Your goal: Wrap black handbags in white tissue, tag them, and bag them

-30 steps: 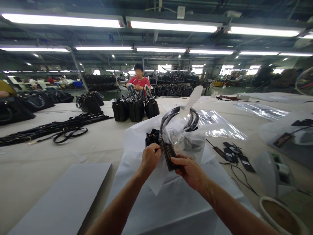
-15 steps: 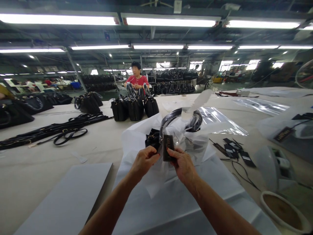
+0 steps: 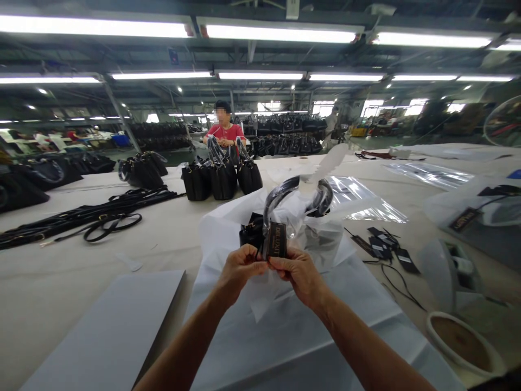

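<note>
A black handbag, its handles wrapped in clear film, stands partly wrapped in white tissue paper in front of me. A black hang tag with gold lettering stands upright against the handle. My left hand and my right hand meet just below the tag, and both pinch its lower edge with closed fingers. The tag's cord is too small to make out.
Several loose black tags lie to the right, near a roll of tape. A grey board lies at the left. Black straps and three black bags sit further back. A person in red sits across the table.
The tag went from tilted in my right hand to upright and higher. Both hands have come together under it. The view has shifted slightly.
</note>
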Available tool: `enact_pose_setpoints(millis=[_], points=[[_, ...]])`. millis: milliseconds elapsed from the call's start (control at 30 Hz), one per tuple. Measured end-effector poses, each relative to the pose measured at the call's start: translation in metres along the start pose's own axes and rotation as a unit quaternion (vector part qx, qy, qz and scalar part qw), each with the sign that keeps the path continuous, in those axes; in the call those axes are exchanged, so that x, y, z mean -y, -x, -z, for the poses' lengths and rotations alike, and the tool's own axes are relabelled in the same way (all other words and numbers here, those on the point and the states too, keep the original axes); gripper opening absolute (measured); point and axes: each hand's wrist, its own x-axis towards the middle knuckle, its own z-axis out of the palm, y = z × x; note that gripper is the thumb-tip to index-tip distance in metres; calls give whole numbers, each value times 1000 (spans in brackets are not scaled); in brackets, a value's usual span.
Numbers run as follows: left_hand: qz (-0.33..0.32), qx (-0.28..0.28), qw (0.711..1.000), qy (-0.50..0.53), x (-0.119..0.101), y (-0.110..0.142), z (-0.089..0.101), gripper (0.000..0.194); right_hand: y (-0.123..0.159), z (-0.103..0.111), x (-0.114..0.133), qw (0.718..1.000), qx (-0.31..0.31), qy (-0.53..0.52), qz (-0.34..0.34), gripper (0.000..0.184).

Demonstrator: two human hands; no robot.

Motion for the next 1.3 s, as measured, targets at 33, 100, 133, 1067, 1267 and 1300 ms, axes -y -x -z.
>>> enact_pose_setpoints(millis=[33, 100, 133, 1067, 1267, 1300], points=[[-4, -26, 1000, -14, 0, -1, -2, 24, -3, -3, -3, 1000, -23, -6, 17, 21], [-9, -66, 997, -30, -1, -1, -7, 23, -8, -11, -8, 997, -62, -20, 52, 20], [-11, -78, 996, -31, -2, 0, -10, 23, -11, -15, -9, 994, -77, -25, 68, 19], [-139, -63, 986, -66, -1, -28, 5, 14, -31, 0, -24, 981, 71, 141, 113, 38], [-133, -104, 980, -105, -4, -32, 3, 12, -38, 3, -29, 970, 35, 148, 191, 20], [-131, -112, 979, -111, -6, -33, 5, 13, -39, 3, -30, 968, 14, 158, 196, 22]])
